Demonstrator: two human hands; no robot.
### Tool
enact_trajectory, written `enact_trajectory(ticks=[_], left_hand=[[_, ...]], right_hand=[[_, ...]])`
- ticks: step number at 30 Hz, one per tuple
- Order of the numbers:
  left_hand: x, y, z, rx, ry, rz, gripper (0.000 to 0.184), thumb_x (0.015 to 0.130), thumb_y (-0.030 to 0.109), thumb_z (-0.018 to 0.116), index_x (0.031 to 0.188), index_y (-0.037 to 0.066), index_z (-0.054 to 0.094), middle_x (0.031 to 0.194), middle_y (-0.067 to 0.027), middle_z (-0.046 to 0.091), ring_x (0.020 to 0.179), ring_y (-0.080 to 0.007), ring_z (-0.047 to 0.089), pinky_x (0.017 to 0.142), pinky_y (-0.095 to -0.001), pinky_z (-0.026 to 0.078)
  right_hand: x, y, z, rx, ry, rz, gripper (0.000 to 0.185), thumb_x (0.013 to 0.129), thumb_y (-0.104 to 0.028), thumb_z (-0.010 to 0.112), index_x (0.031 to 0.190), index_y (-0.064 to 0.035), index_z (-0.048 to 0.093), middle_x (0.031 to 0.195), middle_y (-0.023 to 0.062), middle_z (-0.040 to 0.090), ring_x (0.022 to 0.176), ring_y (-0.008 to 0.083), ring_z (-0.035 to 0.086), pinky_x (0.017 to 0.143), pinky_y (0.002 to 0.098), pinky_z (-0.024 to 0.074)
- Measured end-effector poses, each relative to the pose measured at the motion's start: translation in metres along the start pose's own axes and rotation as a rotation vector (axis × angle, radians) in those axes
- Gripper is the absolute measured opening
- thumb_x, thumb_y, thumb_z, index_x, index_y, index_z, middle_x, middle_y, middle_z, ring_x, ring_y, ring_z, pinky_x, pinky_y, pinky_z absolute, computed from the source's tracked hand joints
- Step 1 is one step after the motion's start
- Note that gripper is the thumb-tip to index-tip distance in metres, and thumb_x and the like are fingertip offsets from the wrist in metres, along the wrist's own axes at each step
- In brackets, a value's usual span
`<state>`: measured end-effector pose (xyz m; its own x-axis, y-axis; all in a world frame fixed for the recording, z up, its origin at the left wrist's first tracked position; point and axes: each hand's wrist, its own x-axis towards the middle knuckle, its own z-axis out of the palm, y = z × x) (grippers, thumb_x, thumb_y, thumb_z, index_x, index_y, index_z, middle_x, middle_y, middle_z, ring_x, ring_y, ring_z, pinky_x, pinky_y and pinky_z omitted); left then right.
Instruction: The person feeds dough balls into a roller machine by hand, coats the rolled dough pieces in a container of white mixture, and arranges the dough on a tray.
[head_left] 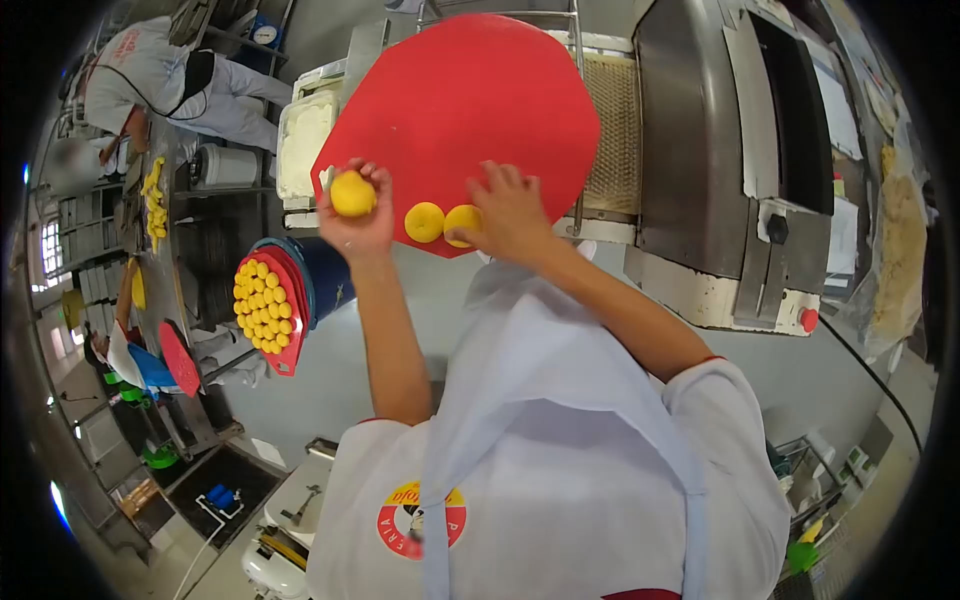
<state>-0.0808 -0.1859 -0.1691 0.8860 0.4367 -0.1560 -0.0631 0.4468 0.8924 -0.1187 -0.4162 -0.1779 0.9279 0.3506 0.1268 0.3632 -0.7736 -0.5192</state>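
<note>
A yellow dough ball (352, 194) rests in my left hand (362, 215), whose fingers curl round it at the left edge of a large red board (470, 110). Two flattened yellow dough rounds lie side by side near the board's front edge. The left round (424, 222) is untouched. My right hand (512, 210) is spread palm down over the board, its thumb and fingers at the right round (462, 225), which it partly covers.
A metal machine (690, 130) with a mesh belt (611, 130) stands to the right. At left, a red tray (288, 362) of several yellow balls sits on a blue bin (325, 285). A white container (305, 140) adjoins the board. Other people (150, 75) work at far left.
</note>
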Motion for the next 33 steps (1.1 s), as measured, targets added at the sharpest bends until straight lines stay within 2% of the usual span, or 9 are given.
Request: enact_trajectory(ticks=[5,7,9,13,17,23,25,27,33], left_hand=[[-0.016,0.014,-0.034,1.309,-0.384,0.347,0.044,0.08,0.027,0.077,0.115,0.005,0.062,0.126,-0.0161,0.053,0.11,-0.0347,0.059,0.093,-0.0437,0.05],[-0.028,0.006,-0.039,1.533,-0.612,0.372,0.049,0.077,0.029,0.08,0.117,0.005,0.063,0.131,-0.0175,0.051,0.113,-0.0375,0.059,0.095,-0.0448,0.05],[-0.031,0.005,-0.037,1.552,-0.766,0.254,0.052,0.077,0.029,0.08,0.121,0.008,0.062,0.142,-0.0166,0.044,0.119,-0.0389,0.057,0.096,-0.0459,0.05],[-0.038,0.014,-0.019,1.508,-0.784,0.081,0.045,0.079,0.025,0.081,0.11,0.004,0.057,0.121,-0.0145,0.059,0.104,-0.0343,0.062,0.085,-0.0406,0.053],[-0.041,-0.011,-0.029,0.668,-0.447,0.24,0.036,0.087,0.021,0.077,0.111,0.004,0.056,0.106,-0.0093,0.063,0.091,-0.0231,0.064,0.077,-0.0333,0.054],[-0.05,0.012,0.027,0.517,-0.401,0.037,0.03,0.101,0.022,0.059,0.122,0.002,0.056,0.099,-0.0078,0.063,0.078,-0.0145,0.063,0.064,-0.0268,0.054],[-0.061,0.011,0.064,0.43,-0.478,-0.03,0.031,0.101,0.022,0.058,0.123,0.001,0.055,0.1,-0.0086,0.064,0.073,-0.0142,0.063,0.058,-0.0266,0.053],[-0.083,0.002,0.124,0.386,-0.52,-0.026,0.032,0.103,0.025,0.055,0.124,0.001,0.054,0.098,-0.0084,0.064,0.066,-0.0131,0.061,0.052,-0.0259,0.051],[-0.16,-0.002,0.261,0.22,-0.835,-0.256,0.057,0.106,0.05,0.036,0.133,0.002,0.051,0.1,-0.0089,0.062,0.071,-0.014,0.061,0.052,-0.0264,0.052]], right_hand=[[0.026,-0.017,0.016,0.104,-0.469,-0.096,0.063,0.078,-0.046,0.079,0.12,-0.0044,0.059,0.124,0.0163,0.06,0.118,0.0323,0.054,0.102,0.0466,0.0396],[0.012,-0.021,-0.008,0.526,-0.401,0.207,0.056,0.081,-0.038,0.079,0.122,-0.0057,0.059,0.121,0.0137,0.061,0.114,0.0284,0.057,0.098,0.0408,0.0443],[0.005,0.001,-0.055,0.803,-0.029,0.394,0.05,0.084,-0.03,0.078,0.123,-0.0066,0.058,0.116,0.0108,0.062,0.109,0.0243,0.06,0.093,0.0357,0.0482],[-0.018,0.031,-0.218,0.865,0.948,0.515,0.042,0.09,-0.014,0.072,0.129,-0.0033,0.059,0.116,0.0092,0.065,0.101,0.0166,0.064,0.087,0.0292,0.0533],[-0.028,0.123,-0.36,-0.07,1.506,0.183,0.039,0.092,-0.034,0.069,0.112,-0.0014,0.066,0.093,0.0155,0.072,0.083,0.0249,0.071,0.073,0.0358,0.0546],[-0.004,0.217,-0.35,-0.273,0.792,0.487,0.051,0.094,-0.053,0.057,0.104,-0.0041,0.067,0.089,0.0269,0.068,0.084,0.0433,0.066,0.073,0.0478,0.0505],[-0.018,0.205,-0.329,-0.184,0.957,0.534,0.052,0.095,-0.054,0.056,0.105,-0.0062,0.072,0.08,0.0224,0.07,0.076,0.036,0.067,0.069,0.0397,0.0512],[-0.031,0.156,-0.289,0.036,0.94,0.38,0.045,0.092,-0.046,0.064,0.116,-0.008,0.068,0.108,0.0166,0.07,0.088,0.0317,0.068,0.074,0.038,0.0529],[-0.069,0.065,-0.299,0.51,0.422,0.262,0.041,0.085,-0.026,0.072,0.12,-0.0061,0.068,0.111,0.0177,0.07,0.091,0.0326,0.069,0.08,0.0384,0.0552]])
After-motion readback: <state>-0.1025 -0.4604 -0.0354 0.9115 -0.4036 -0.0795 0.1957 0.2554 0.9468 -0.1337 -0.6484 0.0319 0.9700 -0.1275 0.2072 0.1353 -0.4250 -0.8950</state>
